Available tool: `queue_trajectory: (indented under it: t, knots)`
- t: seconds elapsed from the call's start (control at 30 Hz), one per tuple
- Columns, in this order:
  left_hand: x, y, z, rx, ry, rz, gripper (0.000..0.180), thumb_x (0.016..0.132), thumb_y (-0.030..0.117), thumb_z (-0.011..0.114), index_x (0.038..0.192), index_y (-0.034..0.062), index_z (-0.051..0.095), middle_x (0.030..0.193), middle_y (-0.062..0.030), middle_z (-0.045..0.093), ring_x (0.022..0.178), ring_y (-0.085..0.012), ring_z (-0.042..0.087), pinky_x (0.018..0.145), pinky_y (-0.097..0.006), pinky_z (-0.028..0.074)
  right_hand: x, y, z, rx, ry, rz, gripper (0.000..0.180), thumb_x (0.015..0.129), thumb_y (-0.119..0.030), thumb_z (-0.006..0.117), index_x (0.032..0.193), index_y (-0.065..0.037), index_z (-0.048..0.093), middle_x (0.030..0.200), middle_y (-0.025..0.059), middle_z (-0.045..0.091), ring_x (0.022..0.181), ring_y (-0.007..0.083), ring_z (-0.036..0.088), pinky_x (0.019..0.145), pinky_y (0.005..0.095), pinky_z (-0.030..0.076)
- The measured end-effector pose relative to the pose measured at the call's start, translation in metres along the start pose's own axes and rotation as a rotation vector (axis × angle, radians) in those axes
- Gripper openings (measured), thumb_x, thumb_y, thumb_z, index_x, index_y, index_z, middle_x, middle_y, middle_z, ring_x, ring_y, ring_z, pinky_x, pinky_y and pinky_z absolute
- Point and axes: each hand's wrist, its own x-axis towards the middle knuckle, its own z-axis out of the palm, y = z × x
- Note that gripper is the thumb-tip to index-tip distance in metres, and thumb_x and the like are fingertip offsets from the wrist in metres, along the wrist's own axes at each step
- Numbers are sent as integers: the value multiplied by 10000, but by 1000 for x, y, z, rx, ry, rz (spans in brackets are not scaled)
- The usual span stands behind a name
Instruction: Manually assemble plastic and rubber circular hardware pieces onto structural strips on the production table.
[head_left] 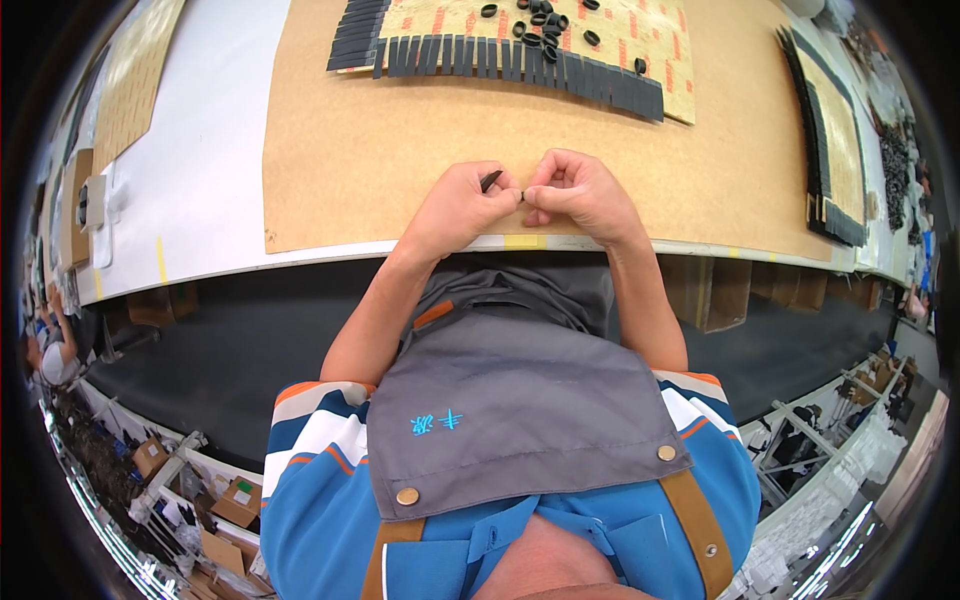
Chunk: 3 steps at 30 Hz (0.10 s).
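Two hands meet at the near edge of the brown kraft sheet [400, 150], and I take that sheet as my landmark. My left hand [462, 205] is curled, thumb and forefinger pinching a small dark strip [491, 180] that sticks up from the grip. My right hand [578, 192] is curled the same way, fingertips pressed together against the left ones; something tiny and dark shows between them, but I cannot tell what it is. Both hands rest on the sheet's near middle.

My worry is the grip: the strip is thin and held only by its lower end, so I judge that a small twist or loosened pinch could let it drop off the near edge of the surface [200, 190] into my lap, where the grey apron [520, 410] would hide it. If the strip is adhesive-backed, which I cannot confirm, it could fold onto itself or stick to a fingertip.

No true container shows. At the sheet's far edge lies a tan backing card [640, 50] fringed with a row of dark strips [520, 60], with loose black rings [545, 25] scattered on it. Off the sheet's right side a second card [840, 150] carries more dark strips along its edges.
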Motion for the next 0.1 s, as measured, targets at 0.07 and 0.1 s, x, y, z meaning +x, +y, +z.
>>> queue_trajectory:
  t: [0.07,0.1]
  knots:
    - [-2,2,-1,-7,-5,-11,139,814,168,624,787,32,625,648,52,492,600,-25,408,527,-215,338,0,0,-1,10,-33,-15,137,828,-80,655,854,-11,540,751,57,616,630,127,623,668,280,552]
    - [-3,5,-2,-16,-2,-22,141,814,174,632,793,35,628,658,49,491,610,-31,409,534,-222,342,0,-2,-4,14,-53,-21,152,832,-97,661,860,-9,541,759,55,617,627,137,624,698,301,560]
